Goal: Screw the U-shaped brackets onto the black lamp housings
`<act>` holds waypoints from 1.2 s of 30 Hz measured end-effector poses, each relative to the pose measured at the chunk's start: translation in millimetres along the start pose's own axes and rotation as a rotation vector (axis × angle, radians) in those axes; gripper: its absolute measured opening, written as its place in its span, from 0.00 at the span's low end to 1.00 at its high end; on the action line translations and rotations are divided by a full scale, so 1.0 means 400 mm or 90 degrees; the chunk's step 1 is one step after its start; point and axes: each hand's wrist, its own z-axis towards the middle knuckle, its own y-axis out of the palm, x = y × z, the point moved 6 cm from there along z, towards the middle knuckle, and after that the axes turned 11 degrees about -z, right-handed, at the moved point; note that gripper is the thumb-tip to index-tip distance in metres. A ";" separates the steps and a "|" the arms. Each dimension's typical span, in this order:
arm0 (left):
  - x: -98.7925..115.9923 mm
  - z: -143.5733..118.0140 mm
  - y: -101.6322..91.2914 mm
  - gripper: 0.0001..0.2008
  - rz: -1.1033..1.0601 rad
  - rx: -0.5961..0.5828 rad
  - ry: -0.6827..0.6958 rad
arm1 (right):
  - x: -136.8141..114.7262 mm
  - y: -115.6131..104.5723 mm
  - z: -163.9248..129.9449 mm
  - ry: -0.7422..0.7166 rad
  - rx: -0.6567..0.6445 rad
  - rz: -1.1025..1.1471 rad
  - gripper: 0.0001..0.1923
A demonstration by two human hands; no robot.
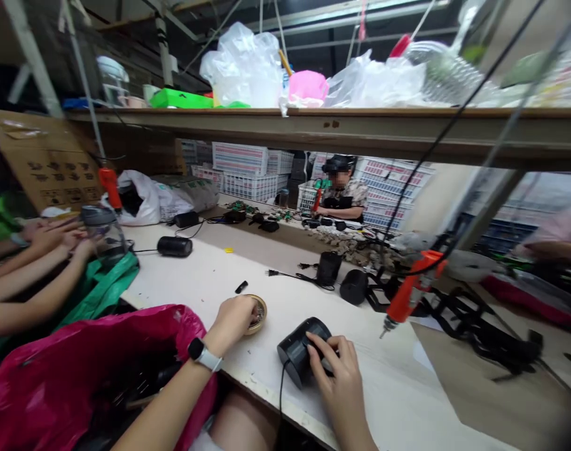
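Left hand (235, 316): fingertips dipped in small bowl (265, 311); whether pinching anything, can't tell.
Right hand (339, 369): half-curled, fingers against black cylinder (294, 354); grip firmness unclear.
Black cylinder: on table (191, 275), near person's edge, cord (281, 398) hanging.
Handling: probably light, stiff, slick; grasp round barrel, clear of cord.

White worktop (205, 269) spread beneath grip; long shelf (285, 128) ran above, beyond it; stacked crates (240, 158) stood farther back.
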 end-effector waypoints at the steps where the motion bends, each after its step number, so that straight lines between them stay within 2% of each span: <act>1: 0.004 -0.004 -0.001 0.09 0.008 -0.003 -0.006 | 0.003 0.001 -0.002 -0.003 -0.001 0.001 0.13; 5: 0.013 -0.017 -0.023 0.05 0.003 0.031 -0.021 | 0.009 0.003 -0.005 -0.014 0.003 0.007 0.15; 8: 0.030 -0.028 -0.045 0.09 -0.039 0.081 -0.014 | 0.006 -0.001 -0.002 -0.036 0.017 0.009 0.16; 10: 0.065 -0.044 -0.047 0.11 -0.091 0.106 0.020 | 0.003 -0.004 0.000 -0.051 0.025 0.005 0.16; 12: 0.121 -0.072 -0.028 0.08 -0.156 0.105 0.080 | 0.001 -0.008 0.001 -0.067 0.039 -0.004 0.16; 14: 0.185 -0.110 0.010 0.03 -0.214 0.087 0.146 | 0.001 -0.011 0.000 -0.080 0.047 -0.011 0.16; 17: 0.248 -0.167 0.078 0.00 -0.274 0.103 0.180 | 0.002 -0.013 -0.001 -0.091 0.048 -0.022 0.16; 21: 0.242 -0.213 0.154 0.05 -0.467 0.198 0.131 | 0.006 -0.016 -0.003 -0.095 0.043 -0.027 0.17; 23: 0.240 -0.225 0.189 0.06 -0.503 0.223 0.159 | 0.007 -0.016 -0.005 -0.100 0.035 -0.030 0.18; 26: 0.247 -0.237 0.224 0.08 -0.454 0.274 0.215 | 0.010 -0.015 -0.008 -0.104 0.026 -0.027 0.19; 28: 0.248 -0.240 0.235 0.08 -0.422 0.312 0.222 | 0.015 -0.015 -0.009 -0.101 0.027 -0.023 0.19; 31: 0.250 -0.240 0.237 0.07 -0.386 0.335 0.236 | 0.030 -0.012 -0.006 -0.090 0.019 -0.012 0.18; 36: 0.253 -0.242 0.228 0.06 -0.321 0.343 0.273 | 0.058 -0.014 0.001 -0.072 -0.046 0.023 0.16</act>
